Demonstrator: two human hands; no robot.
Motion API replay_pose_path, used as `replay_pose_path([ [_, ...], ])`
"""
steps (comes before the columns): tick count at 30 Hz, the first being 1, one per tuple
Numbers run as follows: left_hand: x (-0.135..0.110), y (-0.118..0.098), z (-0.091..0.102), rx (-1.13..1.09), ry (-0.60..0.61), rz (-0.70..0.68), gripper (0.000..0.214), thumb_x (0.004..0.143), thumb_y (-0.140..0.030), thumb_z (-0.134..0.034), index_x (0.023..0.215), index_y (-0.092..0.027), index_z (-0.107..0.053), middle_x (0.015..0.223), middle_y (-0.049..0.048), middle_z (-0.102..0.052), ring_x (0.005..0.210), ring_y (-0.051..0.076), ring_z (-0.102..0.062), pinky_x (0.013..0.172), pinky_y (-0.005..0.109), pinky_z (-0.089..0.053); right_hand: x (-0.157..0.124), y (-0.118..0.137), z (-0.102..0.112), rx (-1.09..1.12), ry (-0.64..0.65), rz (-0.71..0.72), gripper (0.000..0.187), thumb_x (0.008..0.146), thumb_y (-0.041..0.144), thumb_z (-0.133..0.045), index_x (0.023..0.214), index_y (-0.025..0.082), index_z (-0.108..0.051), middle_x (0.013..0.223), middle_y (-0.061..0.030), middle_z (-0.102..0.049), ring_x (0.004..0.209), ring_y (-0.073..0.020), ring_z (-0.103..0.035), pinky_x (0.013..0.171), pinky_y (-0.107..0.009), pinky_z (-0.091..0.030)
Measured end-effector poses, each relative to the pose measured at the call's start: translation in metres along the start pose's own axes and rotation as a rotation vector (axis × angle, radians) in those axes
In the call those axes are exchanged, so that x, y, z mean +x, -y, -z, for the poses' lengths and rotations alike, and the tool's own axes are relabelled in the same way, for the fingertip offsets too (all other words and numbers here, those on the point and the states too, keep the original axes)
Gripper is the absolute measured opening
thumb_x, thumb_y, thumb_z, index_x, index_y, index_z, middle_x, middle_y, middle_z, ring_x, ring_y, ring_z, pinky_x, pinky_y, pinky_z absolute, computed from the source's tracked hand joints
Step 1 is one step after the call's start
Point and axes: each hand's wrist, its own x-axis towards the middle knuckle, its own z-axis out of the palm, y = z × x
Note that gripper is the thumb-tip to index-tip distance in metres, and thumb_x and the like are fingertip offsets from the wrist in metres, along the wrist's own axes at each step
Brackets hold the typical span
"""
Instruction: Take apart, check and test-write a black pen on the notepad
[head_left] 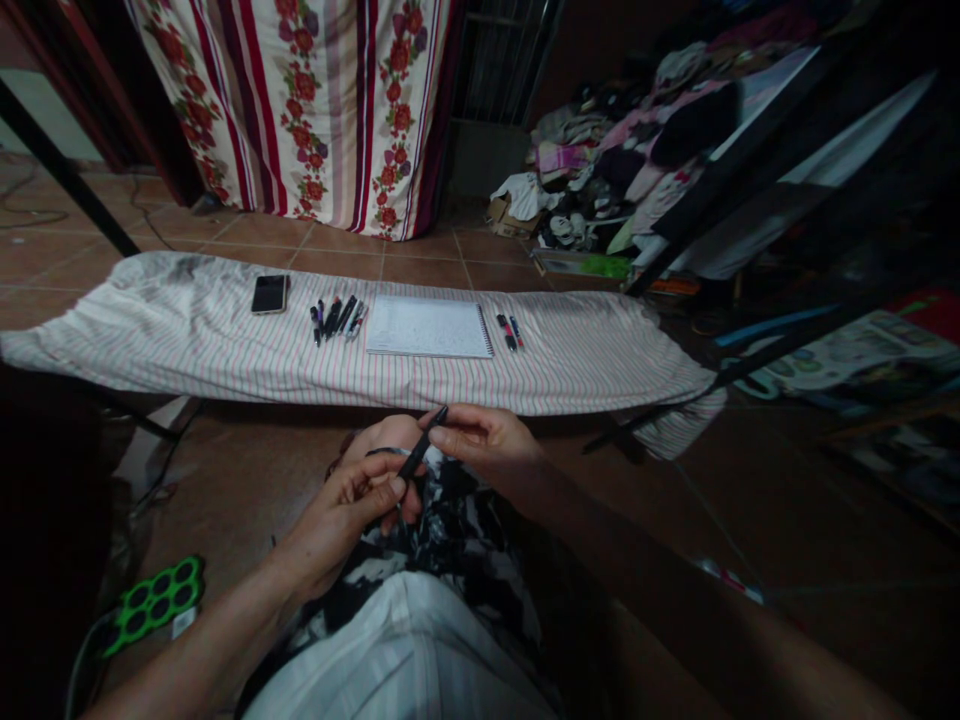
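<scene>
Held close, left hand (pixel 352 512) and right hand (pixel 489 442) both pinch shut.

The pen (pixel 422 448) is slim and black. It is held slanted above the lap, its upper end pointing to about 1 o'clock. The right hand (pixel 487 440) pinches that upper end, and the left hand (pixel 352 505) grips the lower end at 7 o'clock.

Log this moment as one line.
left hand: holds black pen lower end | right hand: pinches upper end | striped cloth: notebook, phone, spare pens
</scene>
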Motion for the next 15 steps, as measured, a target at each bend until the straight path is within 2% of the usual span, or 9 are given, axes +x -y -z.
replay_pose_path([
  [7,-0.0006,-0.0004,-0.0003,-0.025,-0.011,-0.002,0.02,0.076,-0.029,-0.064,0.09,-0.015,-0.067,0.07,0.0026,-0.062,0.055,0.007,-0.046,0.052,0.019,-0.034,-0.0005,-0.0002,-0.0009,0.009,-0.011,-0.001,0.028,0.065,0.035,-0.069,0.082,0.014,-0.062,0.065,0.0016,-0.063,0.062,-0.0118,-0.06,0.067,-0.027,-0.047],
  [15,0.0,0.004,-0.0019,0.045,-0.001,-0.07,0.024,0.075,-0.032,-0.065,0.091,-0.014,-0.066,0.063,0.0,-0.06,0.052,0.008,-0.047,0.051,0.02,-0.036,-0.0011,0.0003,-0.0042,-0.028,-0.051,0.056,0.026,0.064,0.035,-0.07,0.077,0.014,-0.064,0.067,0.001,-0.063,0.063,-0.0119,-0.059,0.064,-0.025,-0.046],
])
